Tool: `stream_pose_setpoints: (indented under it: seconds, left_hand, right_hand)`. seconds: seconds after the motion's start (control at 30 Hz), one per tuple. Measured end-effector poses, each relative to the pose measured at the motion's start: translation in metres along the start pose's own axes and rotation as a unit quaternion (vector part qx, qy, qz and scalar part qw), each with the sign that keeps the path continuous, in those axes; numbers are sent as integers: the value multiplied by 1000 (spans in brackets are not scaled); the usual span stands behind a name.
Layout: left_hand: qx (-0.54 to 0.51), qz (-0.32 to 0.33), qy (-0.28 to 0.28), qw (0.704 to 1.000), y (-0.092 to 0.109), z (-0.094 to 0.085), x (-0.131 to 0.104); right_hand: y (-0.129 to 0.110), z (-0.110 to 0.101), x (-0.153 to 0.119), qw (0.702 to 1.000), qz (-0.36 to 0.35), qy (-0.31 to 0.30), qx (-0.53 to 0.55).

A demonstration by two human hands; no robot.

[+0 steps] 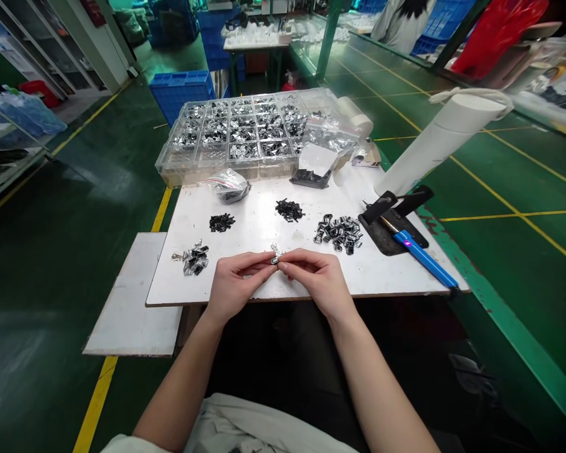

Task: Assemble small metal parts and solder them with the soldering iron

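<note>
Between the fingertips of both hands, above the front of the white board (245, 239), is a small silver-and-black metal part (275, 257). My left hand (238, 277) pinches it from the left, and my right hand (314, 274) pinches it from the right. Its exact kind is too small to make out. Right of the hands lies a pile of silver-and-black metal parts (338, 233). A smaller pile of similar parts (196, 258) is at the left. Two heaps of small black pieces, one left (221, 222) and one centre (289, 211), lie beyond the hands.
A clear compartment box (226, 167) full of parts spans the back. Plastic bags (229, 186) and an open bag of black pieces (311, 176) stand before it. At right, a blue soldering-iron-like tool (424, 259) rests on a black stand (387, 236), near a tall white tube (441, 141).
</note>
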State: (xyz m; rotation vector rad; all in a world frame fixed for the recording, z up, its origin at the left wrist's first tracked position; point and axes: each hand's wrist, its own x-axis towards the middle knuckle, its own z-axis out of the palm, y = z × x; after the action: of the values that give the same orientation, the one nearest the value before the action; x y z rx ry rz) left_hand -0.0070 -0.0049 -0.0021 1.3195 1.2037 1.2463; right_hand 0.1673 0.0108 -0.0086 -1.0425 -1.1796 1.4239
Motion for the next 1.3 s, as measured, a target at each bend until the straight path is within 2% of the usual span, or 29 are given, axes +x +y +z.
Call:
stream_pose_setpoints:
  seconds: [0.23,0.57,0.77,0.97,1.1,1.3]
  left_hand:
    - [21,21,-10,1000,2,0,-1]
    - [-21,-29,-34,999,-1,-4,1]
    - [-24,-16,-72,997,-1,-3,3]
    - [-11,-2,-102,995,-3,-1,4]
    - [-21,-20,-122,992,-3,-2,3]
    - [-62,-42,-119,990,1,-4,5]
  right_hand:
    - [1,-1,1,1000,5,6,-7]
    - [2,1,0,1000,0,2,-5]
    - [0,0,0,998,-40,-40,-21]
    - [-1,1,2,999,-30,-22,-36]
    - [-1,0,2,999,-39,-27,-20]
    - [1,-3,1,997,-44,-60,-2]
